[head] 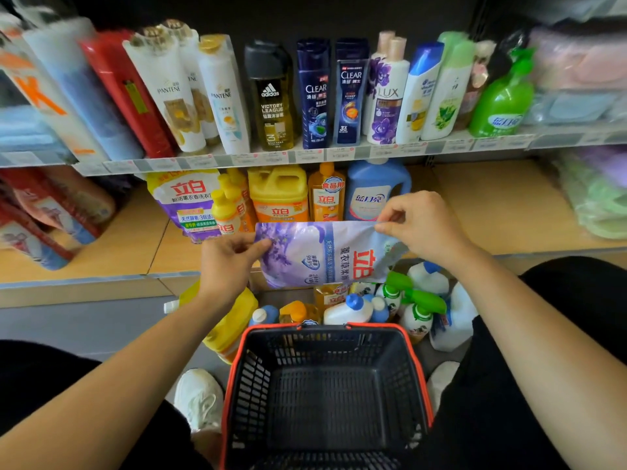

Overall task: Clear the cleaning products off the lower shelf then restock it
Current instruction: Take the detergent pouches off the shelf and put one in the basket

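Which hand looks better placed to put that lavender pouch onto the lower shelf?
Probably the right hand: it pinches the lavender pouch by its upper corner beside bare lower shelf, right of the blue jug. The left hand faces the crowded yellow bottles.

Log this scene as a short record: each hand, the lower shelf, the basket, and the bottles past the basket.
Left hand: pinches left edge of sideways pouch
Right hand: pinches pouch's top right
Lower shelf: purple bag, yellow bottles, yellow jug, orange bottle, blue jug
Basket: empty
Past basket: loose bottles
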The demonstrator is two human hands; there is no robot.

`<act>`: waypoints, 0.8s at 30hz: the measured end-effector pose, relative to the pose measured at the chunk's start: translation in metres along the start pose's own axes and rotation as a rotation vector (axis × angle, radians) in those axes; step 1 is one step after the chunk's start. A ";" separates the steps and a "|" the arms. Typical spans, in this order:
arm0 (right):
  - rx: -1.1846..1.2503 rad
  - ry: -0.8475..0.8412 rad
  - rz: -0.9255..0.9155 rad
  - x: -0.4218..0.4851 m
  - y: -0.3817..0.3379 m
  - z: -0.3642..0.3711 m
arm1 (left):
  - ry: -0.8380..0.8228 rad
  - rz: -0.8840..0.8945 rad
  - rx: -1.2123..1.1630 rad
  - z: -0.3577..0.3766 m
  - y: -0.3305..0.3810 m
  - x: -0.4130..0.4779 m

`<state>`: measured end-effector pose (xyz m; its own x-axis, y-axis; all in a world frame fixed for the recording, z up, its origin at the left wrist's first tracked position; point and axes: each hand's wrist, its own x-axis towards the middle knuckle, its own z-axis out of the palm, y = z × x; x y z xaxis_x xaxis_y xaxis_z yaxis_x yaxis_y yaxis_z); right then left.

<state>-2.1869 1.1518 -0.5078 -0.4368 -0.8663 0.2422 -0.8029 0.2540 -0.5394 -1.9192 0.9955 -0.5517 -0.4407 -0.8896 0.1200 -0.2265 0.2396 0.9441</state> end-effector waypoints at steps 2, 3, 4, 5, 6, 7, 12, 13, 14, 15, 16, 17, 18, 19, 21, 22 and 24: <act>-0.044 -0.066 0.031 0.001 0.004 0.005 | 0.014 0.102 0.001 -0.003 0.012 0.001; -0.067 -0.106 0.038 0.001 0.004 0.008 | 0.028 0.135 -0.003 -0.004 0.017 0.002; -0.092 -0.136 0.045 0.000 0.003 0.012 | 0.046 0.170 0.005 -0.005 0.022 0.003; -0.098 -0.149 0.049 0.000 0.001 0.015 | 0.063 0.206 0.026 -0.006 0.027 0.004; -0.060 -0.143 0.046 0.000 -0.002 0.018 | 0.074 0.250 0.062 -0.006 0.032 0.005; 0.032 -0.126 0.034 0.000 -0.006 0.021 | 0.064 0.310 0.109 -0.006 0.037 0.005; 0.549 -0.183 -0.059 -0.005 -0.048 0.043 | -0.043 0.516 0.232 0.000 0.049 -0.002; 0.577 -0.201 -0.075 -0.007 -0.056 0.048 | -0.051 0.519 0.231 0.000 0.050 -0.003; 0.603 -0.209 -0.094 -0.009 -0.062 0.053 | -0.056 0.524 0.223 -0.001 0.051 -0.003; 0.638 -0.211 -0.111 -0.010 -0.066 0.057 | -0.059 0.531 0.211 -0.001 0.052 -0.004; 0.681 -0.208 -0.120 -0.011 -0.069 0.060 | -0.063 0.535 0.196 -0.002 0.053 -0.006; 0.716 -0.195 -0.117 -0.012 -0.071 0.061 | -0.071 0.528 0.179 -0.002 0.055 -0.007; 0.740 -0.176 -0.109 -0.012 -0.071 0.062 | -0.085 0.508 0.161 -0.002 0.057 -0.009; 0.757 -0.156 -0.101 -0.012 -0.071 0.063 | -0.108 0.480 0.143 -0.002 0.059 -0.011; 0.775 -0.127 -0.093 -0.013 -0.068 0.063 | -0.147 0.431 0.098 -0.005 0.062 -0.011; 0.766 -0.122 -0.093 -0.013 -0.065 0.063 | -0.142 0.419 0.065 -0.009 0.063 -0.009; 0.743 -0.119 -0.097 -0.013 -0.061 0.060 | -0.133 0.401 0.032 -0.019 0.063 -0.002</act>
<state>-2.1079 1.1220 -0.5271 -0.2971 -0.9215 0.2503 -0.3324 -0.1459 -0.9318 -1.9160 1.0053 -0.4863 -0.6076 -0.6658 0.4331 -0.0399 0.5702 0.8205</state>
